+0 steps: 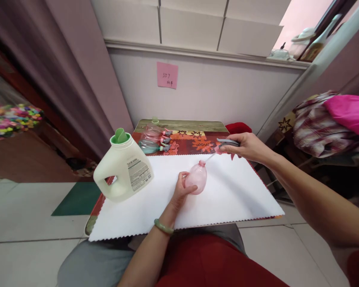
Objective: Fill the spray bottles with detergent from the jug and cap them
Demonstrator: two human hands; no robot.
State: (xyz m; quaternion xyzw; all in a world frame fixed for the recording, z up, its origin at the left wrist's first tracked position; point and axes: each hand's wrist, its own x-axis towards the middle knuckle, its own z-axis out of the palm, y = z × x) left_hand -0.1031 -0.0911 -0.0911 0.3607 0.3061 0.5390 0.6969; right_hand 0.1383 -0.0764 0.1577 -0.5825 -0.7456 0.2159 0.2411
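Your red top (209,259) faces the desk's (194,126) near edge; your left hand (182,188) grips the pink bottle (200,175), your right hand (249,146) the sprayer (229,143) beyond.

Your left hand (183,189) covers part of the pink bottle (200,178); your right hand (251,147) hides part of the sprayer (229,142). You can't read the small print on the label (139,175) of the jug (119,163), by the table's (212,126) left edge. The picture's left side cuts off the bag of coloured bits (16,118).

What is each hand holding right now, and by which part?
The left hand holds the pink bottle by its rounded body; the right hand holds the trigger sprayer by its grey head.
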